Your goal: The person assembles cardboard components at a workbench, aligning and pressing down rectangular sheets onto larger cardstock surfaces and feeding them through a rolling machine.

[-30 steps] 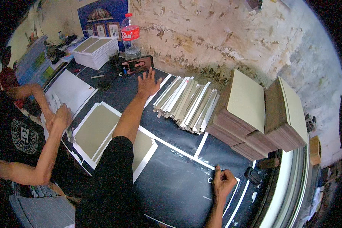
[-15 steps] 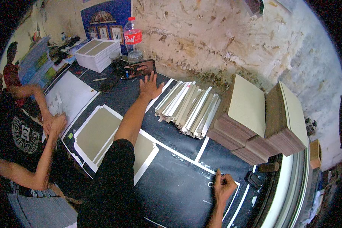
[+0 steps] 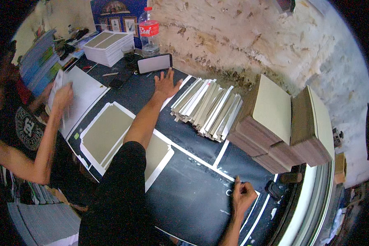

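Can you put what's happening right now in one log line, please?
left hand: open, fingers near phone, touch unclear | right hand: curled, over black sheet | nearby: strip pile, board stacks, bottle

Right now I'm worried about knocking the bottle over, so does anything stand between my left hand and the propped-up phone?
Nothing visible does: your left hand is at the lower right edge of the phone, though contact is unclear. The bottle stands behind the phone, not between them.

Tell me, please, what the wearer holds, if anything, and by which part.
The spread left hand holds nothing; for the curled right hand, I cannot tell.
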The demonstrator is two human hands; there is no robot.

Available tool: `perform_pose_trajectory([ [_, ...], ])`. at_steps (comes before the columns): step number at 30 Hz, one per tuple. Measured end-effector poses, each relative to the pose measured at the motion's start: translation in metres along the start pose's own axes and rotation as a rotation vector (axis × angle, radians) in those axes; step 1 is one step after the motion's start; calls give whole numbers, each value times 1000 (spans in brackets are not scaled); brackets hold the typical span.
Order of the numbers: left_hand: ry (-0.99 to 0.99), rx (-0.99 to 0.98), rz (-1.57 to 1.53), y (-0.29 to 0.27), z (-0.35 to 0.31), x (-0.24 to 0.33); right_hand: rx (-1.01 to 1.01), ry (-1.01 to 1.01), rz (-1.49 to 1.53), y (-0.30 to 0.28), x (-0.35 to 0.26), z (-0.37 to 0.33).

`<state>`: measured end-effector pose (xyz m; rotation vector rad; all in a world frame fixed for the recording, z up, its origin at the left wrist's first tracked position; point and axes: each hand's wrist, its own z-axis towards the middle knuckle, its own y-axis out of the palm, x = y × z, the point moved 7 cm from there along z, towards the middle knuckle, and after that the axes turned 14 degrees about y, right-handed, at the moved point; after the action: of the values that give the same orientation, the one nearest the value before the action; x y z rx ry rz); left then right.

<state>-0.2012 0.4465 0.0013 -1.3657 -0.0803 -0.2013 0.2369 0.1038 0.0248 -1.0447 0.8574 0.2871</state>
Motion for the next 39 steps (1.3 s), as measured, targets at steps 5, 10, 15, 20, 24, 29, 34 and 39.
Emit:
perform_pose_trajectory([
  [5, 3, 53, 23, -3, -2, -3, -15, 50, -22, 1, -2, -3],
  [10, 141, 364, -109, -5, -1, 10, 37, 88, 41, -10, 9, 0],
  [15, 144, 429, -91, -2, -11, -23, -62, 139, 230, 0, -3, 6],
  [20, 118, 376, -153, -1, -11, -12, -34, 34, 161, -5, -2, 6],
  [24, 135, 445, -186, -3, -11, -3, -17, 96, 172, -7, 0, 3],
  [29, 98, 312, -632, 5, -8, 23, -28, 162, 133, -11, 12, 3],
  [34, 161, 453, -650, -7, -18, 1, -28, 90, 77, -4, 8, 3],
  [39, 302, 569, -497, -11, -23, -15, -35, 66, 147, 2, 1, -1],
])
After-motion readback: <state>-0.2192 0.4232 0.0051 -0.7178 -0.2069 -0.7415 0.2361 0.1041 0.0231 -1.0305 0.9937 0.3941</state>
